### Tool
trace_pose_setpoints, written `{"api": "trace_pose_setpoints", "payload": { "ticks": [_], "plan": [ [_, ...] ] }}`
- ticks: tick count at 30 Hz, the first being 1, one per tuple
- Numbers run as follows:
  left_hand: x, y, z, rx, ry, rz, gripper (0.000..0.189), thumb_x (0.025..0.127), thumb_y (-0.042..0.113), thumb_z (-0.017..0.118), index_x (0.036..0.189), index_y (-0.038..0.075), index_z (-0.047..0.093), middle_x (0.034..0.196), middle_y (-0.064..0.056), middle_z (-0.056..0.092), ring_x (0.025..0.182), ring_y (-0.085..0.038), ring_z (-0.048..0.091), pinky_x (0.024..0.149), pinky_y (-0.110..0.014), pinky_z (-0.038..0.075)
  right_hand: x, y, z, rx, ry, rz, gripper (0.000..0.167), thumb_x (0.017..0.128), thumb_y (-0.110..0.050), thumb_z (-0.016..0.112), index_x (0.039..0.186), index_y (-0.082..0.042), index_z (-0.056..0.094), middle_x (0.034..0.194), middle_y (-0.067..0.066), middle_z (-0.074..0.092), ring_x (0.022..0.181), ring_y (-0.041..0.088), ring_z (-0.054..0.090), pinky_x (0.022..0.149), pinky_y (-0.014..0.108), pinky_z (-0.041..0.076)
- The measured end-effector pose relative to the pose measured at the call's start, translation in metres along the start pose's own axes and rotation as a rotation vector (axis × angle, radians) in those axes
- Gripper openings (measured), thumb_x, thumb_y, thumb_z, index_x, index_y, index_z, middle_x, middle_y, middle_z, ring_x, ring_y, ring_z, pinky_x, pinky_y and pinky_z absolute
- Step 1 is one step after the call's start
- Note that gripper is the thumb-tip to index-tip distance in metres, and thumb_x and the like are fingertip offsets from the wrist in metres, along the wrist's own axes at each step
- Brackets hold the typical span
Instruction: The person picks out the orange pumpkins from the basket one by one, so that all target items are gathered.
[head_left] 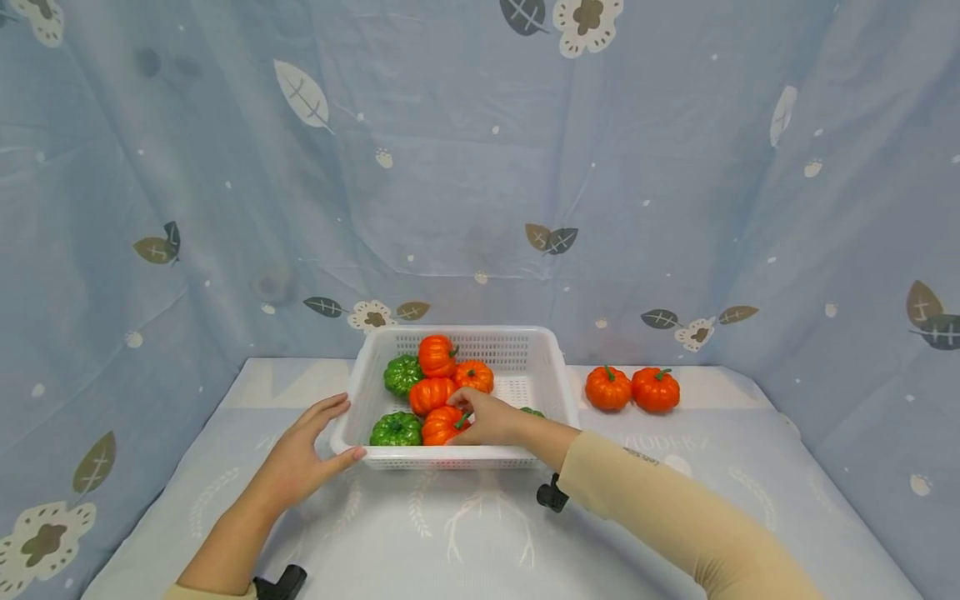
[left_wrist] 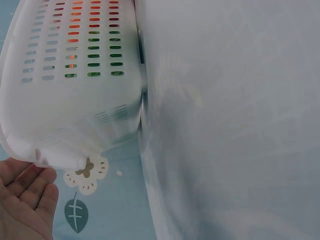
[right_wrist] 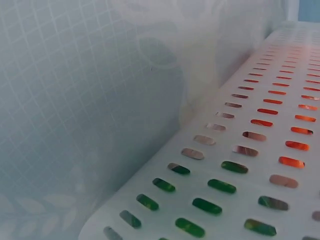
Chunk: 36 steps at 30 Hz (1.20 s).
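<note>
A white plastic basket (head_left: 450, 454) with slotted walls holds several small orange and green pumpkins. My right hand (head_left: 487, 417) reaches over the front right side into it and pinches an orange pumpkin (head_left: 441, 427) near the front wall, its green stem showing between finger and thumb. Beside that lies a green pumpkin (head_left: 396, 429). My left hand (head_left: 303, 454) touches the basket's front left corner, thumb at the front rim and fingers spread along the left side. In the left wrist view, the left fingers (left_wrist: 37, 187) meet the rim. Part of another green pumpkin (head_left: 532, 412) shows behind my right wrist.
Two orange pumpkins, one (head_left: 608, 388) next to the other (head_left: 656, 390), sit on the table right of the basket. A patterned blue curtain (head_left: 480, 167) hangs behind and at both sides. The pale tablecloth (head_left: 420, 533) extends in front.
</note>
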<state>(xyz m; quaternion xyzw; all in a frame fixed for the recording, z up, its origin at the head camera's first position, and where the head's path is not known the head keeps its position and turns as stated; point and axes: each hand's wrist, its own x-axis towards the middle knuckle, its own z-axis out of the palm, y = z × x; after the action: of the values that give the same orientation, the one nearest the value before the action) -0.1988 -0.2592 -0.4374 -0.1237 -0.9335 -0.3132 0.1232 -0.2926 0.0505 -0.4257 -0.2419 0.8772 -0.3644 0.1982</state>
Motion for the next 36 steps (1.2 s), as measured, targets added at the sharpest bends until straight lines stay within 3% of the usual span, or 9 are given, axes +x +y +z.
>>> {"api": "trace_pose_setpoints", "payload": {
  "ticks": [8,13,16,22,28,36],
  "plan": [
    [0.0,-0.001,0.002,-0.003,0.001,-0.002,0.084,0.084,0.051,0.078,0.146,0.002,0.049,0.155,-0.009,0.041,0.14,-0.042,0.038,0.105,-0.064,0.037,-0.006,0.002,-0.005,0.046,0.051,0.015,0.06,0.078,-0.027,0.088,0.129,-0.021,0.057,0.125,0.005,0.057,0.098,0.019,0.062,0.088,0.037,0.053],
    [0.001,-0.001,0.003,-0.001,0.003,0.006,0.083,0.084,0.051,0.077,0.146,0.003,0.049,0.155,-0.008,0.04,0.139,-0.042,0.039,0.104,-0.064,0.038,-0.012,0.0,-0.018,0.17,0.119,-0.017,0.051,0.078,-0.017,0.087,0.123,-0.014,0.063,0.11,0.008,0.063,0.094,0.021,0.065,0.079,0.035,0.057],
    [0.001,0.0,0.002,-0.002,0.001,0.003,0.083,0.084,0.051,0.077,0.146,0.003,0.049,0.156,-0.009,0.04,0.14,-0.042,0.038,0.105,-0.064,0.037,-0.013,-0.002,-0.025,0.196,0.12,-0.035,0.046,0.079,-0.012,0.085,0.12,-0.008,0.064,0.11,0.011,0.063,0.091,0.021,0.065,0.077,0.034,0.057],
    [0.0,0.0,0.0,0.0,0.002,0.001,0.084,0.084,0.05,0.078,0.146,0.001,0.049,0.155,-0.012,0.041,0.139,-0.043,0.038,0.105,-0.065,0.036,-0.01,-0.005,-0.029,0.183,0.083,-0.009,0.045,0.081,-0.016,0.085,0.12,-0.009,0.065,0.124,0.013,0.06,0.107,0.027,0.061,0.088,0.039,0.055],
    [-0.001,-0.001,0.0,-0.002,0.006,0.0,0.083,0.084,0.05,0.078,0.145,0.001,0.049,0.154,-0.011,0.041,0.139,-0.043,0.039,0.104,-0.064,0.037,-0.004,-0.003,-0.017,0.083,0.015,0.038,0.052,0.079,-0.029,0.087,0.124,-0.016,0.063,0.131,0.011,0.059,0.123,0.031,0.055,0.105,0.047,0.046],
    [0.0,-0.001,0.001,-0.012,0.014,0.009,0.083,0.084,0.048,0.079,0.145,0.001,0.05,0.154,-0.012,0.042,0.139,-0.043,0.039,0.104,-0.064,0.038,-0.001,-0.003,-0.008,0.013,0.011,0.034,0.056,0.08,-0.032,0.086,0.127,-0.018,0.06,0.132,0.009,0.058,0.123,0.027,0.054,0.104,0.046,0.045]
  ]
}}
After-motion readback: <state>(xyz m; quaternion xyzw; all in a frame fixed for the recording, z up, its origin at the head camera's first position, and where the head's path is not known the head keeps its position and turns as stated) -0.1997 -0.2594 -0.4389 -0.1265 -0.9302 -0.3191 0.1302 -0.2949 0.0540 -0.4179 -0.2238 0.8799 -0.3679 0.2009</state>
